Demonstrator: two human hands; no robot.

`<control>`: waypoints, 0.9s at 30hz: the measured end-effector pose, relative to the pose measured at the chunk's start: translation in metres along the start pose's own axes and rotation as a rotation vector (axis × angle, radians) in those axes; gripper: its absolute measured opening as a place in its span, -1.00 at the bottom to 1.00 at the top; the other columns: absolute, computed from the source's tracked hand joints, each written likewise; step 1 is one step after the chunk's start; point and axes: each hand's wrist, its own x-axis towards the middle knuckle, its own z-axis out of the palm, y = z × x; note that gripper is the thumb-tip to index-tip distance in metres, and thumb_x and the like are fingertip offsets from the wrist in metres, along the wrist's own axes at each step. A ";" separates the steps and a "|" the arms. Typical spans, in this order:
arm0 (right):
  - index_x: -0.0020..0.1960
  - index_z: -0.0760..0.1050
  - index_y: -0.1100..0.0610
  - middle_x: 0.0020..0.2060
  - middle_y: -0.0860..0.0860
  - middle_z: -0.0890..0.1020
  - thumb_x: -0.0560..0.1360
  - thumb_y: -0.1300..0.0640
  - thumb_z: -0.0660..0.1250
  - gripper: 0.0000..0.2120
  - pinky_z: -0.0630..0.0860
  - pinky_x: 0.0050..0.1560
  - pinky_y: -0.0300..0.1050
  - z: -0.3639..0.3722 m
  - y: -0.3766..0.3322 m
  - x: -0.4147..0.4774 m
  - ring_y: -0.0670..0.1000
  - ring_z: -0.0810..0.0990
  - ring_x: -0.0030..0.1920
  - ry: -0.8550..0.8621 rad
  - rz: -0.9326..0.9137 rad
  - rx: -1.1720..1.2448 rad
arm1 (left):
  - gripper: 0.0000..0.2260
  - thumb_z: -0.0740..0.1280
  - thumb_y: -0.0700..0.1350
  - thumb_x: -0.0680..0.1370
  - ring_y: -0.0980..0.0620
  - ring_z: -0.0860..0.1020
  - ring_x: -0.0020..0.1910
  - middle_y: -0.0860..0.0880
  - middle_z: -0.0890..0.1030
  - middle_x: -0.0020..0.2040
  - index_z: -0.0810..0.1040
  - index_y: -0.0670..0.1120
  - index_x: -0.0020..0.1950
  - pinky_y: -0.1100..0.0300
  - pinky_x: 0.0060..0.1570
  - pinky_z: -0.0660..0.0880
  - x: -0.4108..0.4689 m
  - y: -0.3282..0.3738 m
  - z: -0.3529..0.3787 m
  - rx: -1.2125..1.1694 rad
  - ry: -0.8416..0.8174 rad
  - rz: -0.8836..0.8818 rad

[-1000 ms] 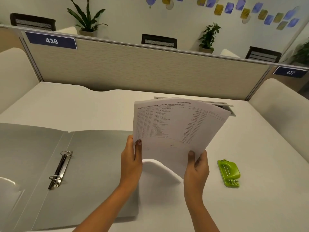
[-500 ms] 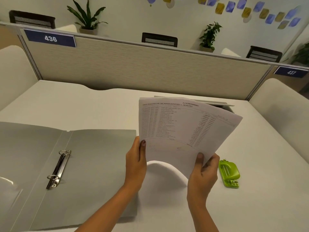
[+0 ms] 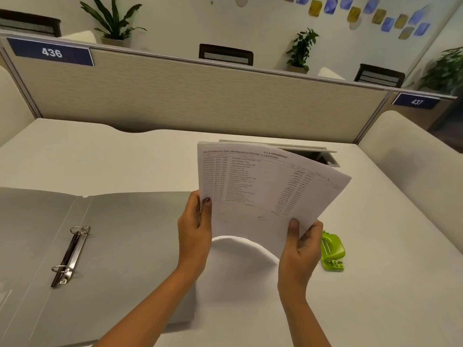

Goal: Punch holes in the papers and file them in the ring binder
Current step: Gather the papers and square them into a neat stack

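A stack of printed white papers (image 3: 263,186) is held up above the desk, tilted toward me and bowed at its lower edge. My left hand (image 3: 194,234) grips its left edge and my right hand (image 3: 299,249) pinches its lower right corner. A grey ring binder (image 3: 112,246) lies open flat at the left, its metal two-ring mechanism (image 3: 70,255) closed. A small green hole punch (image 3: 332,250) sits on the desk just right of my right hand, partly hidden behind it.
The white desk (image 3: 388,284) is bounded by a beige partition (image 3: 200,101) at the back and padded side panels. A cable hatch with its lid up (image 3: 323,156) sits behind the papers.
Both hands have shifted the papers slightly to the right and turned them more squarely toward me. My right hand now covers part of the punch.
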 end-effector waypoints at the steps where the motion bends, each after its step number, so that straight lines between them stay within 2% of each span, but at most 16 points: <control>1: 0.09 0.40 0.07 -0.03 -0.02 0.61 0.58 0.12 0.23 -0.90 0.50 -0.11 -0.46 -0.002 0.002 0.000 -0.25 0.56 -0.09 0.002 0.001 -0.006 | -0.79 0.17 -0.07 0.60 0.10 0.60 0.07 0.06 0.62 0.07 0.47 -0.06 0.20 0.22 -0.03 0.60 -0.001 0.001 0.000 -0.014 -0.006 -0.002; 6: 0.13 0.45 0.10 0.00 -0.03 0.64 0.59 0.12 0.23 -0.86 0.57 -0.02 -0.31 -0.010 0.012 -0.001 -0.12 0.59 -0.01 -0.027 0.058 -0.010 | -0.78 0.20 -0.03 0.58 0.07 0.60 0.11 0.06 0.62 0.09 0.48 -0.04 0.18 0.19 0.00 0.60 0.000 0.001 0.001 -0.019 -0.036 -0.011; 10: 0.14 0.49 0.20 -0.03 0.05 0.64 0.61 0.17 0.20 -0.83 0.54 -0.06 -0.39 -0.011 0.010 0.003 -0.20 0.57 -0.09 -0.015 0.049 -0.015 | -0.84 0.18 -0.08 0.62 0.10 0.61 0.03 0.11 0.63 0.01 0.50 0.02 0.14 0.24 -0.09 0.61 0.002 0.005 0.005 0.022 -0.007 -0.004; 15: 0.16 0.48 0.22 0.00 0.08 0.64 0.60 0.15 0.21 -0.79 0.56 0.02 -0.25 -0.012 0.014 0.000 -0.02 0.59 -0.01 -0.025 0.063 -0.016 | -0.82 0.18 -0.07 0.60 0.10 0.60 0.05 0.08 0.63 0.05 0.49 -0.01 0.17 0.28 -0.07 0.59 -0.001 0.002 0.004 0.028 -0.007 -0.014; 20: 0.13 0.50 0.17 -0.01 0.06 0.65 0.60 0.17 0.22 -0.84 0.51 -0.07 -0.43 -0.013 0.025 -0.006 -0.18 0.58 -0.07 -0.049 0.119 -0.020 | -0.73 0.18 -0.03 0.59 0.06 0.60 0.06 0.03 0.63 0.07 0.50 -0.06 0.24 0.26 -0.06 0.60 -0.007 -0.008 0.001 0.048 -0.006 -0.067; 23: 0.13 0.50 0.14 -0.03 -0.04 0.64 0.60 0.16 0.22 -0.85 0.50 -0.08 -0.47 -0.014 0.023 -0.007 -0.27 0.57 -0.08 -0.043 0.111 -0.016 | -0.72 0.17 -0.02 0.59 0.02 0.61 0.05 0.02 0.63 0.07 0.49 -0.08 0.24 0.22 -0.03 0.61 -0.007 -0.006 0.001 0.057 0.015 -0.053; 27: 0.12 0.50 0.12 -0.03 -0.04 0.64 0.60 0.15 0.23 -0.86 0.50 -0.10 -0.47 -0.013 0.029 -0.009 -0.25 0.58 -0.09 -0.049 0.135 -0.030 | -0.69 0.19 -0.01 0.57 0.14 0.59 0.08 0.06 0.62 0.10 0.48 -0.08 0.25 0.24 0.01 0.60 -0.009 -0.010 0.000 0.066 -0.014 -0.064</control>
